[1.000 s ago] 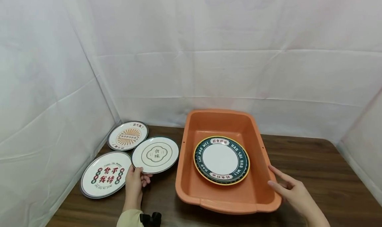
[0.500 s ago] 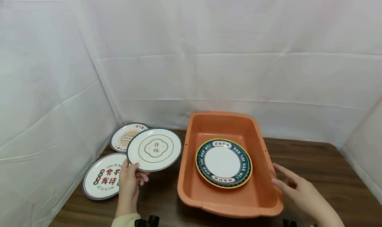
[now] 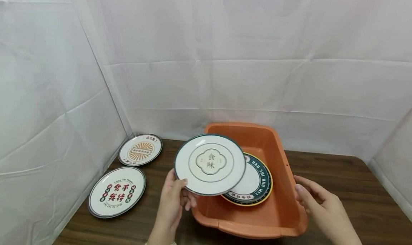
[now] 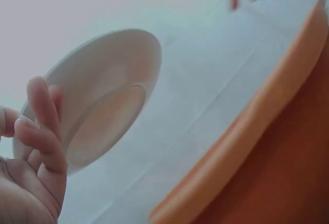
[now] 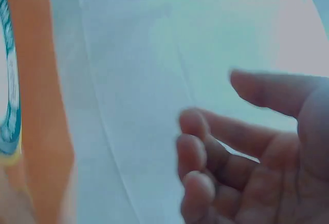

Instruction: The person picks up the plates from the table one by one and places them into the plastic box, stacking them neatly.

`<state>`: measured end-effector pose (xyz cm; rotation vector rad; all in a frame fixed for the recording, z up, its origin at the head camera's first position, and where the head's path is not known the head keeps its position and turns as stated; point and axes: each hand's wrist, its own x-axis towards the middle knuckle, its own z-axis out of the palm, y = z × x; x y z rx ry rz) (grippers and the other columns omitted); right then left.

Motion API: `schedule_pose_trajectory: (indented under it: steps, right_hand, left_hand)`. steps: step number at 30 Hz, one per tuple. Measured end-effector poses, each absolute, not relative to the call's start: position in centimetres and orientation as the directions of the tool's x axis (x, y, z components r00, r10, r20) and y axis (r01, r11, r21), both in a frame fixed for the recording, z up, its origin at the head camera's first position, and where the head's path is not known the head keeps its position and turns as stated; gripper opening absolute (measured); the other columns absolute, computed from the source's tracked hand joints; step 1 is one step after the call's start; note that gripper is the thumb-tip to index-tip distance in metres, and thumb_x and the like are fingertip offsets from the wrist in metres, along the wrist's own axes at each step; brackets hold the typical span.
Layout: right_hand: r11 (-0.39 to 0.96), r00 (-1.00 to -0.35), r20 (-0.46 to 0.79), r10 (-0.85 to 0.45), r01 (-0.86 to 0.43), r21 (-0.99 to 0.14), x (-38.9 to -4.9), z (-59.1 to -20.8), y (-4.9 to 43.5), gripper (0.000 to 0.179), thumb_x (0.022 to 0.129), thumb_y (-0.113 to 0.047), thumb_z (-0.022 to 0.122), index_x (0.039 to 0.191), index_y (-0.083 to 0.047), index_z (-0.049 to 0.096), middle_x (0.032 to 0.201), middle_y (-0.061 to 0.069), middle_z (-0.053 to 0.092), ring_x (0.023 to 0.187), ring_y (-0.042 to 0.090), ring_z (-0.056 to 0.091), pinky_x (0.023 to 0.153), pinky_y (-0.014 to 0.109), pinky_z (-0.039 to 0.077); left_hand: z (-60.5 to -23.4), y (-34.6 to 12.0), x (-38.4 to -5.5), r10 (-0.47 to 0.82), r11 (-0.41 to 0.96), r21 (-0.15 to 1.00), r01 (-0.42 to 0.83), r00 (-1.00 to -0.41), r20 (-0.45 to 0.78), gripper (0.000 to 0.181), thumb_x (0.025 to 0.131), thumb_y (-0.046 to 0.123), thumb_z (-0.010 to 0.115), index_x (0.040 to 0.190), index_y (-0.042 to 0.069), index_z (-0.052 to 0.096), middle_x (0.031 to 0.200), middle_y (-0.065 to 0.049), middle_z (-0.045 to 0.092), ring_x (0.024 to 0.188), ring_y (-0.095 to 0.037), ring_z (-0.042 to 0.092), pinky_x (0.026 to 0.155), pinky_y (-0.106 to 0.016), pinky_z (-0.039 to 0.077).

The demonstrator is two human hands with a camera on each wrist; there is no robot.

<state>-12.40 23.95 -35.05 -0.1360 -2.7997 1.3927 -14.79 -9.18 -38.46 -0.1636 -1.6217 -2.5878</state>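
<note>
My left hand (image 3: 175, 196) pinches the near-left rim of a white plate with a dark green edge (image 3: 209, 180), thumb on top and fingers beneath. The plate is held in the air over the left side of an orange basin (image 3: 249, 230), and its pale underside (image 4: 110, 126) shows in the left wrist view. Inside the basin lies a green-banded plate with a yellow rim (image 3: 264, 177), partly hidden by the held plate. Beside the basin's right wall is my right hand (image 3: 325, 205), fingers loosely bent and holding nothing; the right wrist view shows its fingers (image 5: 193, 154) apart from the basin.
Two more plates lie on the dark wooden table (image 3: 341, 173) at the left: one with red lettering (image 3: 117, 193), and behind it one with an orange sunburst (image 3: 140, 150). White cloth (image 3: 241, 84) closes off the back and sides.
The left hand has lifted the green-edged white plate off the table and carried it right, over the basin. The right hand has stayed beside the basin's right wall, shifting only slightly.
</note>
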Motion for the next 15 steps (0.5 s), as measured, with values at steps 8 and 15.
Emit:
schedule_pose_trajectory:
  steps: [8, 15]
  right_hand:
    - [0.369, -0.992, 0.122, 0.021, -0.105, -0.923, -11.6, -34.5, 20.7, 0.04, 0.1, -0.03, 0.041, 0.133, -0.009, 0.048, 0.086, 0.008, 0.062, 0.074, 0.019, 0.058, 0.062, 0.027, 0.049]
    - [0.175, -0.999, 0.05, 0.01, -0.048, -0.983, -12.0, -34.6, 19.7, 0.044, 0.098, -0.03, 0.046, 0.136, -0.007, 0.044, 0.071, 0.013, 0.057, 0.063, 0.022, 0.057, 0.055, 0.029, 0.048]
  left_hand:
    - [-37.0, -6.4, -12.8, 0.167, -0.463, 0.886, 0.033, -0.978, 0.124, 0.049, 0.088, 0.002, 0.036, 0.133, -0.002, 0.017, 0.057, -0.003, 0.062, 0.04, -0.009, 0.055, 0.036, -0.017, 0.036]
    - [-36.8, -5.3, -11.9, 0.267, -0.52, 0.854, -0.02, -0.953, 0.14, 0.054, 0.089, 0.006, 0.04, 0.134, 0.001, 0.012, 0.06, -0.003, 0.062, 0.042, -0.009, 0.056, 0.038, -0.017, 0.038]
